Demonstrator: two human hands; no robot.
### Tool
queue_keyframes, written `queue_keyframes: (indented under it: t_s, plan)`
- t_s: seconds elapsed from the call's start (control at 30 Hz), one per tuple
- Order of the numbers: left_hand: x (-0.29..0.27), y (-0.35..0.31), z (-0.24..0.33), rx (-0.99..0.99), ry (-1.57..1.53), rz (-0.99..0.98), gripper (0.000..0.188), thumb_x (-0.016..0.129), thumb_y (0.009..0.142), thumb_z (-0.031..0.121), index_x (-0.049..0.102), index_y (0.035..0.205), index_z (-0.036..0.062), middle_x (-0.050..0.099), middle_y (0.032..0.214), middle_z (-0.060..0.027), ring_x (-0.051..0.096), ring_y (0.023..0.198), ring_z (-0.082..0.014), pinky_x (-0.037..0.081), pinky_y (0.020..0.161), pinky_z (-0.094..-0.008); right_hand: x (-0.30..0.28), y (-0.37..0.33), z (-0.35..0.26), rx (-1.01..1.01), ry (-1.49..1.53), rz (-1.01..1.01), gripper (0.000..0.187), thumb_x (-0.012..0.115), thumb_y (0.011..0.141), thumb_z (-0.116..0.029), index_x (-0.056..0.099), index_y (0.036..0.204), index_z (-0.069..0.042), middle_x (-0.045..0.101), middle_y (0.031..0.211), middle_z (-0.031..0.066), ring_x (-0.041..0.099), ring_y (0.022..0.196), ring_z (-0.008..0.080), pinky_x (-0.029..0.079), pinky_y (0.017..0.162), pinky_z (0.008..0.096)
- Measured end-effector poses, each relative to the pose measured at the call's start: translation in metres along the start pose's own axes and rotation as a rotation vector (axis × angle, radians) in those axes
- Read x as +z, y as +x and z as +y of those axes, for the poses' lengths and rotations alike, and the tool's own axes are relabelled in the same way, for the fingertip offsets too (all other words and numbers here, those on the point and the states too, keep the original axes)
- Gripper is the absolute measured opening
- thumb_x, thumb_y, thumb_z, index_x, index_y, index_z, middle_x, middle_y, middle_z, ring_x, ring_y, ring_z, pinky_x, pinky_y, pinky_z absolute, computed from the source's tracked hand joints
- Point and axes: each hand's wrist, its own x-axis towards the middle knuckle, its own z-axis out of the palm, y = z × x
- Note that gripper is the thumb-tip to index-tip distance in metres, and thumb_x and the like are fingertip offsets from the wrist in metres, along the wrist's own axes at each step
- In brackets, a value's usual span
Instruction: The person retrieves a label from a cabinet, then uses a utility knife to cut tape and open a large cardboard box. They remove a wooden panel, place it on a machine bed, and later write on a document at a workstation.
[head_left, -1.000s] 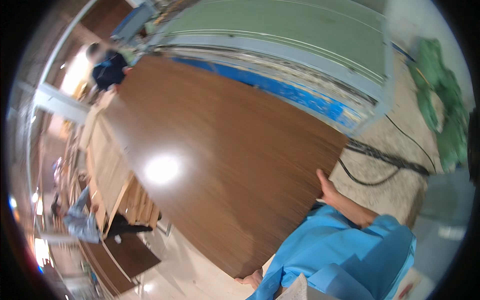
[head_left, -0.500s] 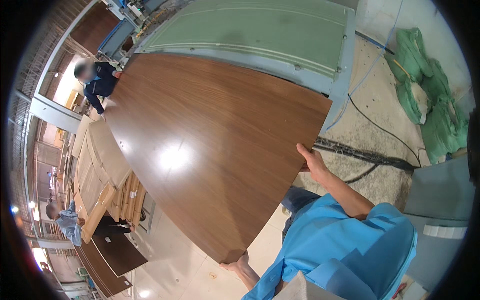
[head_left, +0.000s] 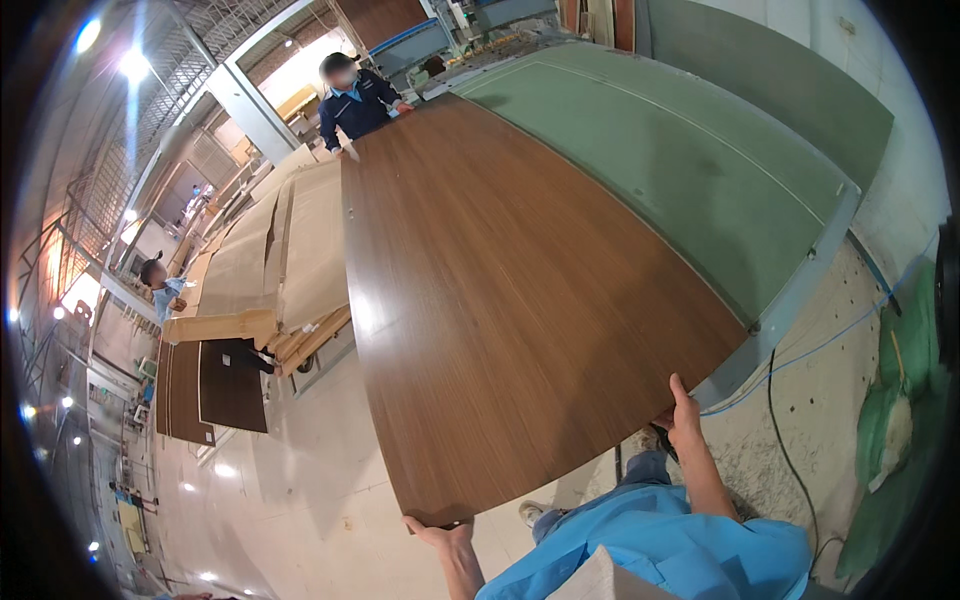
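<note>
A large brown wood-grain panel point(head_left: 530, 300) stretches away from me, its far edge between the hands of a co-worker in a dark jacket point(head_left: 355, 105). At the near left corner, my left hand point(head_left: 442, 536) grips the panel's edge, with the fingers underneath partly hidden. Farther right along the near edge, my right hand point(head_left: 685, 415) holds it, thumb on top and fingers below. The panel's right side lies along or over the green-topped machine bed point(head_left: 720, 180); whether it rests there I cannot tell.
Left of the panel stands a stack wrapped in brown cardboard point(head_left: 310, 240). Another person in light blue point(head_left: 165, 288) is beside it, near dark panels point(head_left: 232, 385). Green sacks point(head_left: 880, 430), a black cable point(head_left: 783, 450) and a blue hose point(head_left: 830, 335) are at the right.
My view has turned left. The panel's near end has swung, and its right edge now runs along the green bed. Both hands keep their hold on the near edge.
</note>
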Motion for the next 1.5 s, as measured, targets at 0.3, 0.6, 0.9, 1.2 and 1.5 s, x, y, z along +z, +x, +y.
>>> queue_keyframes:
  t_s: [0.3, 0.6, 0.9, 1.2, 1.5]
  plan:
    - [0.095, -0.114, -0.083, 0.127, 0.102, -0.079, 0.069, 0.053, 0.087, 0.071, 0.048, 0.135, 0.0222, 0.049, 0.134, -0.0072, 0.048, 0.12, -0.0286, 0.045, 0.089, -0.0492, -0.047, 0.095, -0.101, 0.127, -0.015, -0.084, 0.075, 0.069, 0.086, -0.053, 0.048, 0.133, 0.001, 0.06, 0.119, 0.0184, 0.066, 0.099, 0.0269, 0.059, 0.076, 0.0413]
    - [0.121, -0.164, -0.128, 0.316, 0.382, -0.533, 0.052, 0.056, 0.094, 0.049, 0.055, 0.126, 0.0082, 0.065, 0.112, -0.011, 0.065, 0.094, -0.0228, 0.058, 0.078, -0.0412, -0.06, 0.146, -0.159, 0.116, 0.0, -0.132, 0.072, 0.065, 0.089, -0.055, 0.047, 0.135, -0.003, 0.061, 0.122, 0.0116, 0.065, 0.101, 0.0239, 0.058, 0.071, 0.0351]
    - [0.139, -0.195, -0.134, 0.536, 0.447, -0.59, 0.046, 0.051, 0.099, 0.039, 0.057, 0.121, -0.0013, 0.069, 0.099, -0.0126, 0.07, 0.088, -0.0217, 0.062, 0.072, -0.0401, -0.067, 0.153, -0.169, 0.25, 0.091, -0.207, 0.062, 0.061, 0.092, -0.053, 0.049, 0.132, -0.009, 0.06, 0.126, 0.0091, 0.064, 0.103, 0.0233, 0.058, 0.076, 0.0358]
    - [0.201, -0.262, -0.114, 0.875, 0.589, -0.894, 0.043, 0.063, 0.096, 0.026, 0.057, 0.112, -0.0132, 0.068, 0.093, -0.0176, 0.07, 0.072, -0.0217, 0.064, 0.061, -0.0407, -0.064, 0.153, -0.186, 0.263, 0.148, -0.182, 0.054, 0.054, 0.095, -0.055, 0.054, 0.122, -0.009, 0.064, 0.112, 0.0075, 0.065, 0.097, 0.0194, 0.058, 0.07, 0.0339]
    - [0.33, -0.395, -0.167, 1.377, 0.845, -1.081, 0.056, 0.064, 0.094, 0.038, 0.06, 0.116, -0.0125, 0.066, 0.096, -0.0155, 0.067, 0.075, -0.0172, 0.062, 0.054, -0.0305, -0.071, 0.159, -0.243, 0.344, 0.403, -0.256, 0.052, 0.043, 0.099, -0.056, 0.057, 0.108, -0.007, 0.066, 0.09, 0.0045, 0.068, 0.072, 0.0138, 0.055, 0.045, 0.0234]
